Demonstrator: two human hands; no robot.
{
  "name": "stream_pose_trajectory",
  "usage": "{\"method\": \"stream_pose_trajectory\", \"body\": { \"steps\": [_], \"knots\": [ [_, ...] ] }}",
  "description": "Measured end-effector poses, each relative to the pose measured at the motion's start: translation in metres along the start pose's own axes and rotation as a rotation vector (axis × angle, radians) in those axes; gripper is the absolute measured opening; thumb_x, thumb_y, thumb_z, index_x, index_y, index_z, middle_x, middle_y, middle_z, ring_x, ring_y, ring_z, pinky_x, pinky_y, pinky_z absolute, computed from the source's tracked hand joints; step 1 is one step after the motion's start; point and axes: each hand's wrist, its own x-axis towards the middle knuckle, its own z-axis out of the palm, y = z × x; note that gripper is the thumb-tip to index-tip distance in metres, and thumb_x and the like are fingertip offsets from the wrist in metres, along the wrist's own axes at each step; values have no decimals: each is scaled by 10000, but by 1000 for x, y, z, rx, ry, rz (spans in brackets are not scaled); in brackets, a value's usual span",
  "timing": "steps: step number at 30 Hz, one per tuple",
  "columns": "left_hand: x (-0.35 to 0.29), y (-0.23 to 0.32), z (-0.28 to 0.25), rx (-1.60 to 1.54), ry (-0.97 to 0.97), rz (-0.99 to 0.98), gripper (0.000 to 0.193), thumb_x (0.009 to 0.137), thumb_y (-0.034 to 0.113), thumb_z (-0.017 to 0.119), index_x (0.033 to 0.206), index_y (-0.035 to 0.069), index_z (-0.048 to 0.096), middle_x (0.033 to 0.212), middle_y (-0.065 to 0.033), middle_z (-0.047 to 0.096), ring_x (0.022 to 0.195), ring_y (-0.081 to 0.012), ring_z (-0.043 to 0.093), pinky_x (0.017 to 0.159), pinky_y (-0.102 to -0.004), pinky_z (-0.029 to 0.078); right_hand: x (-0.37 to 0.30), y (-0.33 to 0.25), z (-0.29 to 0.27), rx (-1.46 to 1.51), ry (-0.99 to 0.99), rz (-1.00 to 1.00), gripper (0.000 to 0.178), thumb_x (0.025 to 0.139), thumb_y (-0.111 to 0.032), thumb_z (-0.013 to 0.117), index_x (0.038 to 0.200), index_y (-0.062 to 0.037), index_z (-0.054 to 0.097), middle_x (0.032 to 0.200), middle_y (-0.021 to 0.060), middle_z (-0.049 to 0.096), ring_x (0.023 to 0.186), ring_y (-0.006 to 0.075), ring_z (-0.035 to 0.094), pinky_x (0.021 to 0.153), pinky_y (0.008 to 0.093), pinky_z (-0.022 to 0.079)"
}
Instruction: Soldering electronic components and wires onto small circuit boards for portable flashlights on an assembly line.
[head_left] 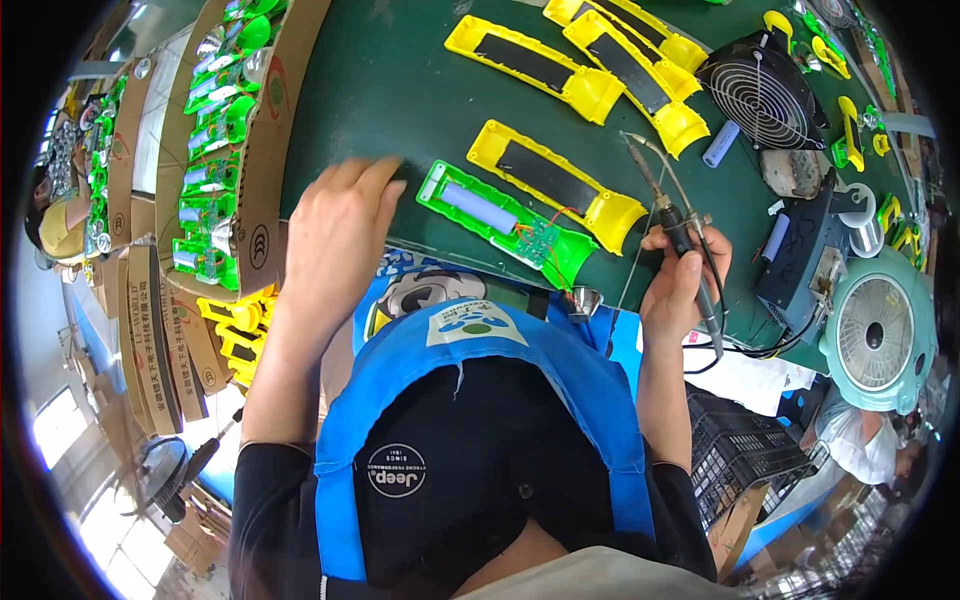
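Note:
My right hand (672, 290) is closed around the handle of a soldering iron (678, 232), whose tip points up and away over the table. A thin curved tube runs alongside the iron. Over the table's left part, my left hand (345, 215) has its fingers stretched out and appears to hold nothing. Between the hands lies a green plastic half-shell (570, 255) with a blue-violet battery cell (480, 207) and a small green circuit board (537, 238) with red wires. A small silvery reflector cup (583, 302) sits at its near end. Just beyond rests a yellow half-shell (520, 170).
More yellow half-shells (535, 68) lie farther back on the green table (370, 90). A cardboard box (262, 180) of green assemblies stands left. On the right are a black fan (765, 90), a loose cell (721, 144), a dark soldering station (795, 255), a solder spool (860, 215) and a teal fan (875, 330).

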Motion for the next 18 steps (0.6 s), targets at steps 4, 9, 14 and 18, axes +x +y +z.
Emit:
{"method": "stream_pose_trajectory", "body": {
  "steps": [4,9,14,18],
  "knots": [
    [11,8,6,-495,102,397,250,752,-31,662,983,61,690,902,-80,626,777,-261,573,654,-349,465,-1,-6,-15,84,-59,83,372,915,-284,593,1091,12,450,905,154,574,825,227,586,840,388,460],
    [21,6,27,-474,11,705,232,719,-21,695,938,53,685,879,-62,627,748,-235,557,654,-336,458,-7,-25,-24,54,-201,204,371,905,-265,609,1100,13,459,909,141,586,846,199,581,852,356,437],
    [18,9,29,-405,38,753,232,628,34,687,848,66,622,882,-51,605,780,-223,545,666,-328,441,-4,-26,-26,34,-186,277,330,895,-245,618,1051,17,493,844,121,607,800,168,583,826,307,427],
    [21,19,30,-365,5,749,203,651,47,690,832,95,612,837,-20,573,790,-206,521,677,-320,401,4,-31,-25,16,-198,374,311,864,-224,642,1007,22,518,796,96,593,717,146,580,694,262,445]
  ]
}}
